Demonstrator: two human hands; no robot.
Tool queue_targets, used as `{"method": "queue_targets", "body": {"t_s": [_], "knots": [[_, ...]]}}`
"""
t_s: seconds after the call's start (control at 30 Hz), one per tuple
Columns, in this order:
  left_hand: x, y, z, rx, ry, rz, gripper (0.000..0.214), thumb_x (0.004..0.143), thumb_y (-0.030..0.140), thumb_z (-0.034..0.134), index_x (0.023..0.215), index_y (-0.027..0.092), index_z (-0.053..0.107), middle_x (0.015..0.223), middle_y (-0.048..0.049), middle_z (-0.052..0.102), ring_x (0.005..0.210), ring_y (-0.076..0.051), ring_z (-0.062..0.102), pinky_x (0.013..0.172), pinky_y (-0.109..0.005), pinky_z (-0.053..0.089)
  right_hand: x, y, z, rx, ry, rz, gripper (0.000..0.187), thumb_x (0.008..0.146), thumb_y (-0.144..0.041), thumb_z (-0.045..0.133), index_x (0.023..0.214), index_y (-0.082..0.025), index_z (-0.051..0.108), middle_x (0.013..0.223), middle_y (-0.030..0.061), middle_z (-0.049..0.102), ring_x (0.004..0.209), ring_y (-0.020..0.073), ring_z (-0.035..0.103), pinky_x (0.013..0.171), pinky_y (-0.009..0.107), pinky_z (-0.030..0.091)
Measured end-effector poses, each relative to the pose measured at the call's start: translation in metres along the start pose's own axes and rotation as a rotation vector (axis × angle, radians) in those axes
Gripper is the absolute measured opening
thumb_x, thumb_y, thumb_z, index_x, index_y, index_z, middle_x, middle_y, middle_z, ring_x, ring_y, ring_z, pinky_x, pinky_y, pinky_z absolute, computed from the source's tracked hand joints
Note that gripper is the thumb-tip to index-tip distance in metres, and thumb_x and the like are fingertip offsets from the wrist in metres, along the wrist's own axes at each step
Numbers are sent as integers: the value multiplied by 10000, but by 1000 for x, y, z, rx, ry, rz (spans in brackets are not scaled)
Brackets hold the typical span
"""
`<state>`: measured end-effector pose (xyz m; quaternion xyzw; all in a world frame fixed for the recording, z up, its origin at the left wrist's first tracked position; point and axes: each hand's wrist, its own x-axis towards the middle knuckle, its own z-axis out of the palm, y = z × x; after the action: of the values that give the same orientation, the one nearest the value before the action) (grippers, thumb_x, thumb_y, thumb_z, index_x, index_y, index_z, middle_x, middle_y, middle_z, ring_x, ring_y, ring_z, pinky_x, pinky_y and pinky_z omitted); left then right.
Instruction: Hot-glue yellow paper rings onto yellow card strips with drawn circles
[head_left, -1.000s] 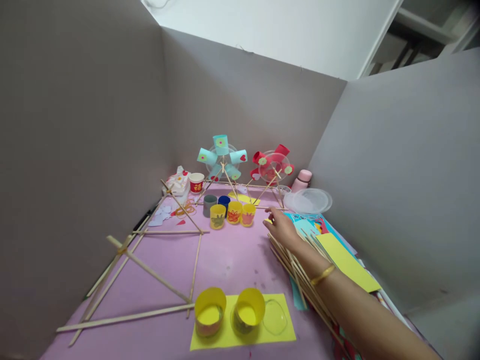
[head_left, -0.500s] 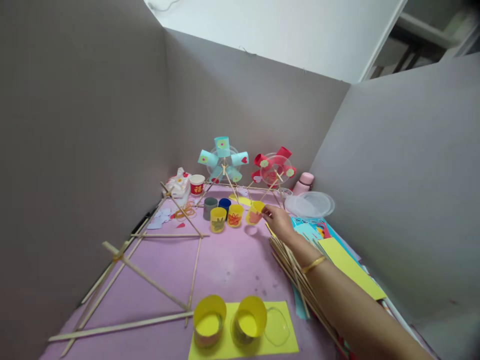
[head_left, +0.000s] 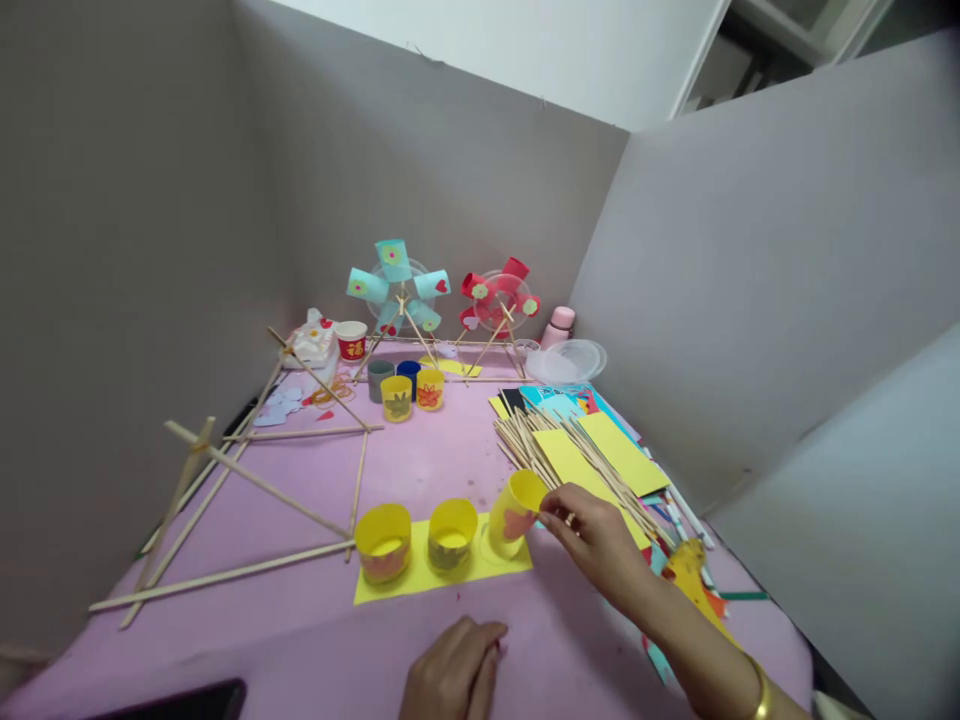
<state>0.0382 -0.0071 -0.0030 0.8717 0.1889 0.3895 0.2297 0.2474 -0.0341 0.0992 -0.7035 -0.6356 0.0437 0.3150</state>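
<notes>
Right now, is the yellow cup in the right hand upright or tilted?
Tilted: the held cup leans toward the right hand, while the yellow cup just left of it stands upright.

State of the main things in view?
Held yellow cup: tilted, open
Right hand: gripping that cup
Left hand: loosely curled
Front-left yellow cup: upright, open
Middle yellow cup: upright, open
Yellow sheet: flat
Stick frame: joined, no wheel fitted
Loose sticks: piled
Light-blue wheel: upright
Red wheel: upright
Pink bottle: upright, capped
</notes>
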Motion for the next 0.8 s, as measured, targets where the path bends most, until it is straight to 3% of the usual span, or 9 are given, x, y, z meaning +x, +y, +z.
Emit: {"method": "queue_targets", "body": {"t_s": [0.23,0.33,0.43,0.57,0.67,0.77,0.8], "knots": [[1,10,-21,85,21,-54,208,901,180,453,1087,214,539,828,-23,672,757,-130,657,684,-210,532,-8,-11,2,-24,-17,-30,72,863,-192,556,801,-204,591,772,17,625,640,164,591,578,263,418],[20,16,-40,201,117,-32,215,909,223,452,1109,211,533,924,-42,691,849,-142,663,751,-227,533,-11,-14,1,-14,11,-35,66,869,-177,546,820,-200,584,793,28,631,679,178,603,602,273,430],[51,25,-54,328,159,9,233,919,256,435,1127,199,524,929,-51,698,830,-157,673,715,-253,549,-15,-14,4,2,37,-46,67,883,-180,521,858,-205,579,844,40,641,747,195,613,653,293,451],[85,32,-51,444,25,71,280,942,274,353,1166,198,504,869,-48,695,766,-187,683,635,-306,564,-19,-13,11,23,59,-77,129,911,-191,458,867,-217,577,856,44,644,773,207,613,677,318,469],[94,28,-40,458,-83,52,302,958,281,274,1084,218,541,797,-30,676,697,-187,673,573,-303,553,-21,-10,13,31,61,-118,177,928,-197,412,877,-216,580,840,54,645,751,209,623,653,323,486],[95,19,-35,417,-137,54,328,964,292,235,942,239,558,777,-17,658,680,-168,660,570,-270,536,-21,-1,14,102,92,-132,155,914,-234,466,1052,-249,535,913,53,657,803,214,636,687,336,511],[95,16,-36,406,-127,83,327,965,298,233,930,239,553,783,-18,659,689,-160,660,576,-251,530,-21,3,14,139,102,-124,247,893,-263,515,1139,-267,486,976,57,654,858,222,634,719,347,517]]}}
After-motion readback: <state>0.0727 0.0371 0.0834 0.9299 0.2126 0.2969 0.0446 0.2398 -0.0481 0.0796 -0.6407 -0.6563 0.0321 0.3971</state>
